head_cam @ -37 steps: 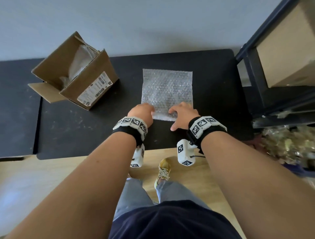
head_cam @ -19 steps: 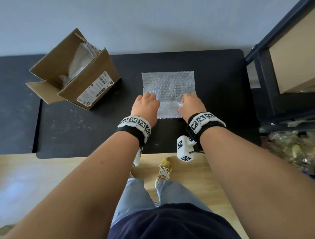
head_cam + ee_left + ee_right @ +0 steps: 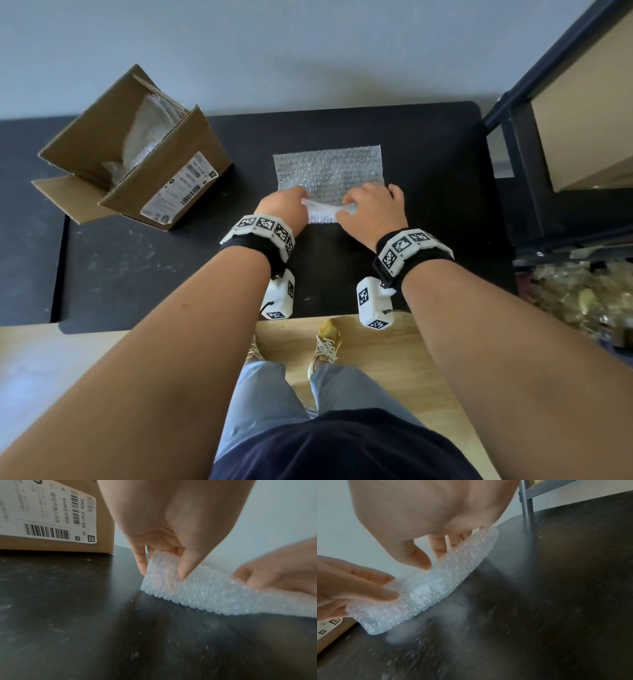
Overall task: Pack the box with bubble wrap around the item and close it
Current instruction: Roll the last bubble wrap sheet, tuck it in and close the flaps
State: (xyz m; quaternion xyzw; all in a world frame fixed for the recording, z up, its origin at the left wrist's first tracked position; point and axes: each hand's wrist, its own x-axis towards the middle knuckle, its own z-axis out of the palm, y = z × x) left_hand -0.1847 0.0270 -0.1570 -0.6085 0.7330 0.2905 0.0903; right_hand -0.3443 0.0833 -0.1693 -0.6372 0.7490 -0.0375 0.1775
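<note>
A sheet of bubble wrap [image 3: 329, 169] lies on the black table [image 3: 428, 144], its near edge rolled up off the surface. My left hand [image 3: 286, 205] pinches the left end of that roll [image 3: 161, 573] between thumb and fingers. My right hand [image 3: 371, 209] grips the right end of the roll [image 3: 447, 566] the same way. What the roll holds is hidden. An open cardboard box [image 3: 137, 154] with a barcode label stands at the table's back left, with more bubble wrap [image 3: 147, 137] inside it.
A dark metal shelf frame [image 3: 524, 137] stands at the table's right edge, with a tan box [image 3: 589, 113] on it. Crumpled yellowish packing [image 3: 582, 298] lies low on the right. My feet stand on the wooden floor [image 3: 394, 359] before the table's front edge.
Both hands have moved away from me along the sheet, rolling its near edge farther up. The flat part of the sheet is shorter now.
</note>
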